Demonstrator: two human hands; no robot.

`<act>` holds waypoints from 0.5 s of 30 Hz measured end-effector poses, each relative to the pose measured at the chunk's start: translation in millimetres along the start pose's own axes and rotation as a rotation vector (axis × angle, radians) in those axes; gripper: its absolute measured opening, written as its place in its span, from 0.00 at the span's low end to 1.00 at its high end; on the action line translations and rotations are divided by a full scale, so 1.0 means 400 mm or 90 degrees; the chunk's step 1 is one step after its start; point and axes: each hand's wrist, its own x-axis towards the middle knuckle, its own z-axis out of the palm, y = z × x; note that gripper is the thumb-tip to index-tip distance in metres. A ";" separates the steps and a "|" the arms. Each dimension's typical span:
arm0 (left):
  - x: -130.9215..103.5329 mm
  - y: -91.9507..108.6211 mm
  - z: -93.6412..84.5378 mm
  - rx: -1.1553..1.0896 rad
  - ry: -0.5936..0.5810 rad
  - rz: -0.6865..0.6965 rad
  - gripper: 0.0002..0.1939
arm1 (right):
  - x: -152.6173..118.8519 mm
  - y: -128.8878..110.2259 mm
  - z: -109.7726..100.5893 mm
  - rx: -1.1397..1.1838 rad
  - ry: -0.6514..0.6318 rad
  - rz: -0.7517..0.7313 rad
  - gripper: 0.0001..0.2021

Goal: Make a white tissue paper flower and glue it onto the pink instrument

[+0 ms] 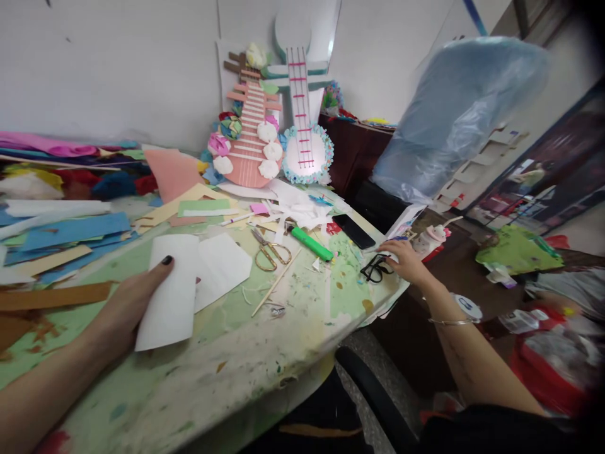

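A paint-stained table (198, 384) with a pale green top fills much of the view. Beyond its far right part stands a big bundle in clear bluish plastic (458, 113). Two paper instruments lean upright against the wall at the back: a pink one (250, 157) with paper flowers around its body, and a pale one (306, 148) with pink bars on its neck and a ruffled blue rim. Strips of blue, tan and brown paper (75, 233) lie in a loose pile on the left. In front of them, the left hand (120, 306) holds a curved white sheet (171, 290), its thumb on top and the other fingers hidden behind; the sheet is above the near left part of the table, overlapping a white cut piece (224, 268) in view. A black phone (354, 231) lies near the table's right edge. Just nearer is a pair of black glasses (377, 269), with the bent fingers of the right hand (406, 257) at its upper side; whether they pinch it, I cannot tell. Between the two hands lie gold-handled scissors (271, 252), a green cutter (312, 244) and a thin stick (276, 284).
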 end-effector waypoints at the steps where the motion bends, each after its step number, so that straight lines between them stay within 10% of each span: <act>1: 0.000 0.000 0.000 -0.006 -0.003 -0.001 0.20 | 0.007 -0.012 -0.006 0.013 -0.037 -0.038 0.10; 15: -0.007 0.000 -0.001 -0.087 -0.055 -0.001 0.25 | 0.067 -0.080 -0.065 0.002 -0.270 -0.171 0.10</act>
